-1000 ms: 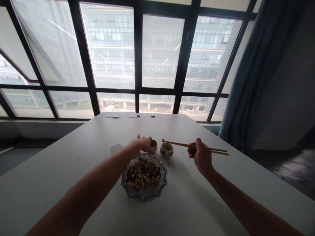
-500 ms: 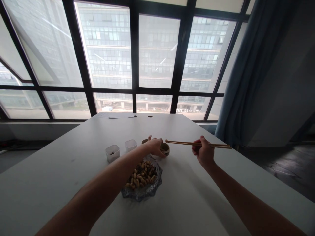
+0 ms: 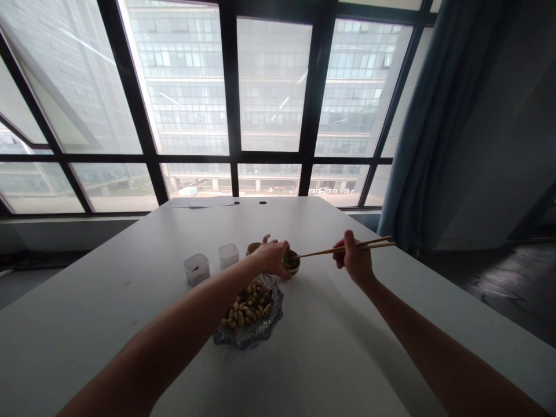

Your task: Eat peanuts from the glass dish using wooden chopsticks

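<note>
The peanuts (image 3: 254, 302) are tan and brown, their glass bowl (image 3: 260, 330) greyish blue. The chopsticks (image 3: 321, 252) are yellowish brown, the left plastic tubs (image 3: 197, 275) whitish, the tabletop (image 3: 143, 284) plain white. The right-hand curtain (image 3: 419, 168) is muted blue, the far window frame (image 3: 319, 87) black.

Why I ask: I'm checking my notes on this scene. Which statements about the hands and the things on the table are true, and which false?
1. The right hand holds chopsticks. True.
2. The left hand rests in the glass bowl. False: its thumb and fingers are at the right-hand small cup.
3. The chopsticks point toward the right-hand small cup. True.
4. The two plastic containers stand right of both hands. False: they stand to the left.
5. Peanuts lie in the glass bowl. True.
</note>
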Available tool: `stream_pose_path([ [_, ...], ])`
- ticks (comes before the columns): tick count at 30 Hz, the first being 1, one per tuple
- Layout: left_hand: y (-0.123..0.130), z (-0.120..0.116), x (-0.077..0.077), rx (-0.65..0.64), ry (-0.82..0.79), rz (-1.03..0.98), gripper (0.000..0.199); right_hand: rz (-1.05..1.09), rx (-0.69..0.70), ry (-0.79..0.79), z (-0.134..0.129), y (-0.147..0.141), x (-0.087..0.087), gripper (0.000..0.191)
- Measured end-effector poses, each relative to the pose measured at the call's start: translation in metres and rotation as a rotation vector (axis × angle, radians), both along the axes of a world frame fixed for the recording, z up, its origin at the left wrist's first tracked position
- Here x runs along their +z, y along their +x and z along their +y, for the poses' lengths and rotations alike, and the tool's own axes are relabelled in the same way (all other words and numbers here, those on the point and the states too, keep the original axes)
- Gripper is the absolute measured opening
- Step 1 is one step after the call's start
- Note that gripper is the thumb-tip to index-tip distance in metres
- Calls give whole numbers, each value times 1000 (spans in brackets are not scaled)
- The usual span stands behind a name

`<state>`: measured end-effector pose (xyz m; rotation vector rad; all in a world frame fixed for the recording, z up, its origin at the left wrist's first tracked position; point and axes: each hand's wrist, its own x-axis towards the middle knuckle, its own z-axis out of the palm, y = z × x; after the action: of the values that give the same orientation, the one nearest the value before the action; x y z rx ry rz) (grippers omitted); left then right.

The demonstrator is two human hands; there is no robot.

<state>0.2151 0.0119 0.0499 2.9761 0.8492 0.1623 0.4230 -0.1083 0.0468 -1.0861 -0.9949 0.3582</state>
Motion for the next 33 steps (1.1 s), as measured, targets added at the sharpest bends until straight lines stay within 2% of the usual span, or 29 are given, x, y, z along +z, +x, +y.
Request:
stream_pose_path([
  [4,-1,9,-2,31,-43,15,90,47,-58,66,-3,-6,8,59],
  [6,-2,12,-2,38,-51,26,89,105,-5,61,-3,-11,12,56],
  [9,-13,12,4,12,-8,-11,83,127,171,-16,-6,-25,17,56],
  [12,-42,9,15,-7,53,-141,68,27,396,-188,-15,-47,20,58],
  [16,-109,10,21,64,182,-290,46,-201,615,-419,-32,-80,17,60],
  [18,-145,14,14,151,233,-367,44,-266,643,-411,-37,-92,13,58],
  [20,-174,17,3,243,266,-444,44,-316,619,-329,-39,-99,9,55],
  [23,-203,15,-16,330,311,-563,41,-366,536,-194,-40,-101,7,51],
  [28,-218,4,-45,351,327,-707,39,-469,406,-106,-46,-93,25,51],
  [33,-217,1,-64,386,268,-792,48,-774,443,-21,-68,-97,55,48],
])
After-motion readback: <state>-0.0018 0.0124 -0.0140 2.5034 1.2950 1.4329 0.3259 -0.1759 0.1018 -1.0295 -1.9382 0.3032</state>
